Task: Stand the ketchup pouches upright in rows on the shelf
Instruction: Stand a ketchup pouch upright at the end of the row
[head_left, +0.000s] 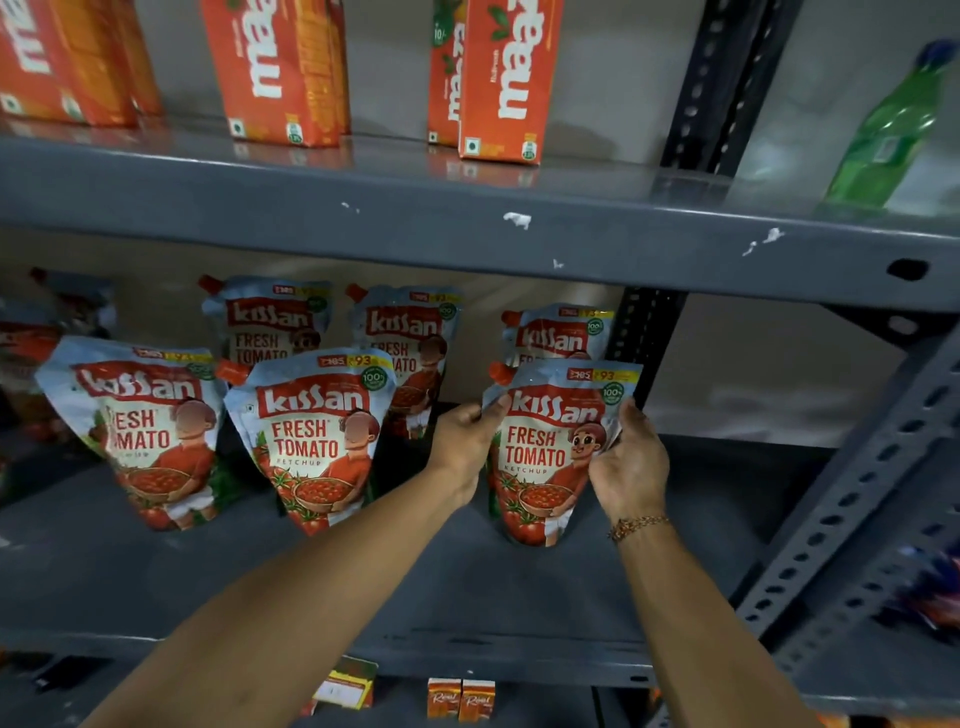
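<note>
L hand (467, 441) pinches top-left edge, R hand (631, 462) curls fingers round right edge of blue-and-red soft plastic ketchup pouch (545, 452), upright at front right of grey metal shelf (467, 587), just ahead of rear pouch (558, 335). Risk: soft base prob. not spread flat, so on release it may slump fwd. A shove back cd tip rear pouch.

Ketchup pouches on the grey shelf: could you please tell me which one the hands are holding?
The rightmost front-row red-and-blue ketchup pouch: the left hand grips its left edge, the right hand its right edge; no hand touches the others.
</note>
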